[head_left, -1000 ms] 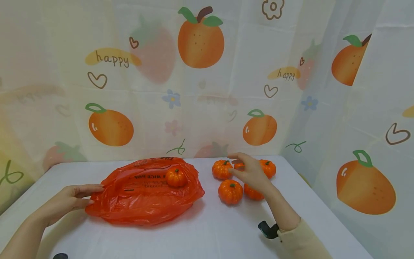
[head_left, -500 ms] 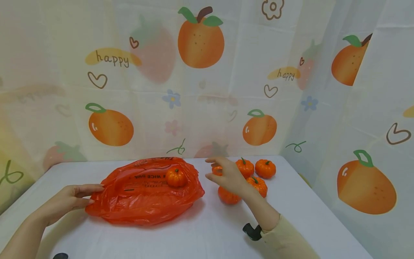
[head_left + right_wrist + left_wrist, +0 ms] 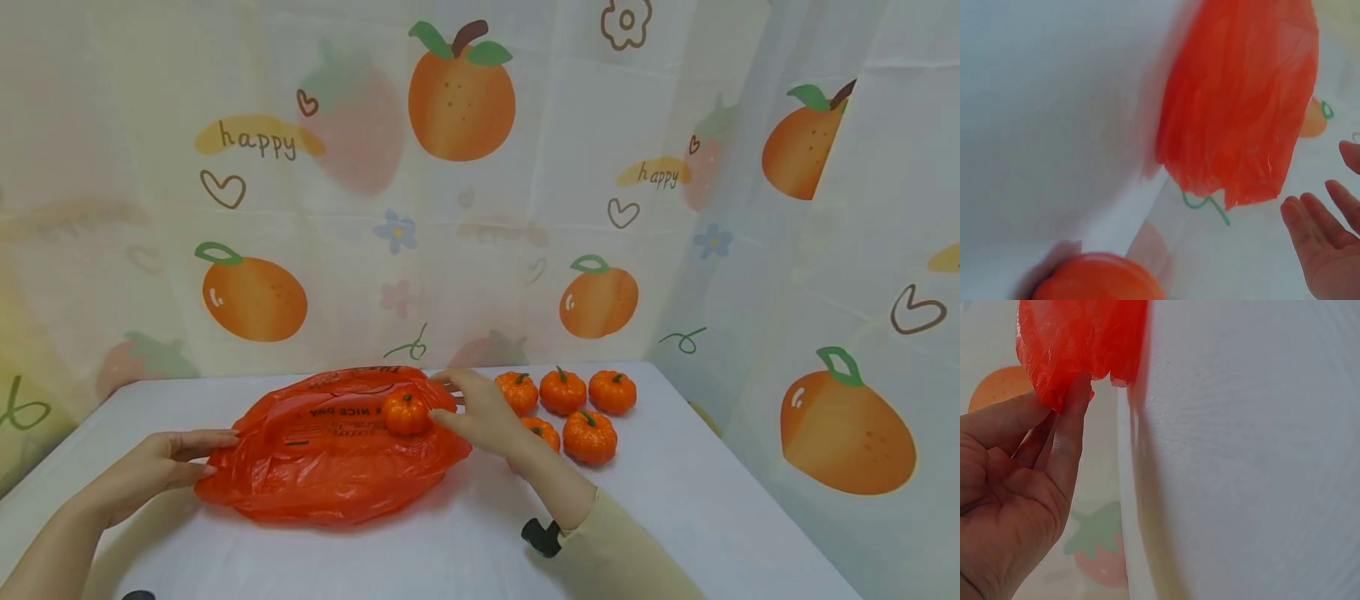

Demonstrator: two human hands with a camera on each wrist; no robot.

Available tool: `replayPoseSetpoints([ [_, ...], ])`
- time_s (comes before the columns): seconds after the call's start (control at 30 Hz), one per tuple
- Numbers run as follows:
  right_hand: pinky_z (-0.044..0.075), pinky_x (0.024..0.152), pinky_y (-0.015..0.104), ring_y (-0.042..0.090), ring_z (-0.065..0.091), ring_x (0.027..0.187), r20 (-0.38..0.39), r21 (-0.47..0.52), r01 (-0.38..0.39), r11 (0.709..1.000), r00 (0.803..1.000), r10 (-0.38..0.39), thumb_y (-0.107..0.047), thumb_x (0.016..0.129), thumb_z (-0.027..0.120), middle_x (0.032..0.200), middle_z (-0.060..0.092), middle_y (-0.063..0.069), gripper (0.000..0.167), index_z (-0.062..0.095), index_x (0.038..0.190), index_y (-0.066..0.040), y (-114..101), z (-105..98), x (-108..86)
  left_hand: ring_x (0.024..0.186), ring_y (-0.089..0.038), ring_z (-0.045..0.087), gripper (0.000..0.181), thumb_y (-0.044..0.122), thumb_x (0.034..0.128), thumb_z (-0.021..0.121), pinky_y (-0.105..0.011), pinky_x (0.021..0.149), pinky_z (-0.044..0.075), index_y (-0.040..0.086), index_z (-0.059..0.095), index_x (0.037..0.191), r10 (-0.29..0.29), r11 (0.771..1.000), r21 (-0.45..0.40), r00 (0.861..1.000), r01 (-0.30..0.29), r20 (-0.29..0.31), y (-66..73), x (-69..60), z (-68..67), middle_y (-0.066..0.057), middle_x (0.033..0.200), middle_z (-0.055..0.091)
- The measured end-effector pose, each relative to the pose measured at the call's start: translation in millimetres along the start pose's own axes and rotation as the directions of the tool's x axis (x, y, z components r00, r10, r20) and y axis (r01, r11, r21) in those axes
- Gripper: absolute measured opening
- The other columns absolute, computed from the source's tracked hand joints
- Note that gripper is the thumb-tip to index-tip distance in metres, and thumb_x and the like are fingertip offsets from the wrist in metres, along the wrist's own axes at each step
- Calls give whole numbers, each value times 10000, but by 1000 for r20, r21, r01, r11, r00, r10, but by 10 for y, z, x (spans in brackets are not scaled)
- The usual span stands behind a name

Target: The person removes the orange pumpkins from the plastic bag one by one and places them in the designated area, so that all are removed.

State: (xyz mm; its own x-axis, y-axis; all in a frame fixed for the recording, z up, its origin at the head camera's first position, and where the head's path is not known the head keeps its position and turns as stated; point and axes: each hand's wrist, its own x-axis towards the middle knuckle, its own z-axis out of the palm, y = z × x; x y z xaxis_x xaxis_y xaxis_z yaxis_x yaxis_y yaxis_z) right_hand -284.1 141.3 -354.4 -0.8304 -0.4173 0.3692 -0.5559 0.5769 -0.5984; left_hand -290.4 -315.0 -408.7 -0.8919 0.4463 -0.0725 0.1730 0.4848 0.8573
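A red plastic bag (image 3: 322, 487) with dark print lies spread on the white table, its mouth gaping upward. One small orange pumpkin (image 3: 406, 413) sits in the right part of the opening. My left hand (image 3: 153, 468) pinches the bag's left edge; the left wrist view shows the thin film (image 3: 1085, 344) between thumb and fingers. At the bag's right end hovers my right hand (image 3: 483, 412), fingers relaxed and apart, close to the pumpkin. In the right wrist view that hand (image 3: 1332, 256) holds nothing and appears apart from the bag.
Several more small pumpkins (image 3: 590, 438) stand on the table (image 3: 720, 508) right of the bag, one partly hidden behind my right forearm. A fruit-patterned curtain (image 3: 480, 225) closes off the back and right side. A black device (image 3: 542, 537) sits at my right wrist.
My right hand has moved left, from over the group of pumpkins to the bag's right end, uncovering most of them. The left hand and bag stay put.
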Motion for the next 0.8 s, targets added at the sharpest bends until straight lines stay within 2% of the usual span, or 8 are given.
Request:
replayPoseSetpoints([
  [0.37,502,1050,381,245,597,1235,28,-107,-40,993,999,43,-231,916,695,1376,608,60,441,589,1329,-118,-86,247,209,1031,247,497,474,113,963,568,-181,822,549,-19,491,1412,-10,1000,-5,1000,10,10,-2,3,-1,397,1160,565],
  [0.57,469,1093,394,239,561,1297,48,-105,-49,993,997,55,-229,923,684,1385,604,61,445,581,1340,-111,-82,356,296,1040,234,507,471,112,969,562,-190,821,552,-21,487,1415,-1,1000,-16,1000,1,17,-1,-4,4,385,1165,577],
  [0.8,469,1094,404,233,556,1307,55,-81,-110,991,992,115,-222,927,681,1390,603,58,441,576,1344,-122,-82,414,376,1015,221,522,483,120,963,569,-200,822,560,-11,483,1420,-37,999,-7,999,37,14,9,13,-2,392,1143,574],
])
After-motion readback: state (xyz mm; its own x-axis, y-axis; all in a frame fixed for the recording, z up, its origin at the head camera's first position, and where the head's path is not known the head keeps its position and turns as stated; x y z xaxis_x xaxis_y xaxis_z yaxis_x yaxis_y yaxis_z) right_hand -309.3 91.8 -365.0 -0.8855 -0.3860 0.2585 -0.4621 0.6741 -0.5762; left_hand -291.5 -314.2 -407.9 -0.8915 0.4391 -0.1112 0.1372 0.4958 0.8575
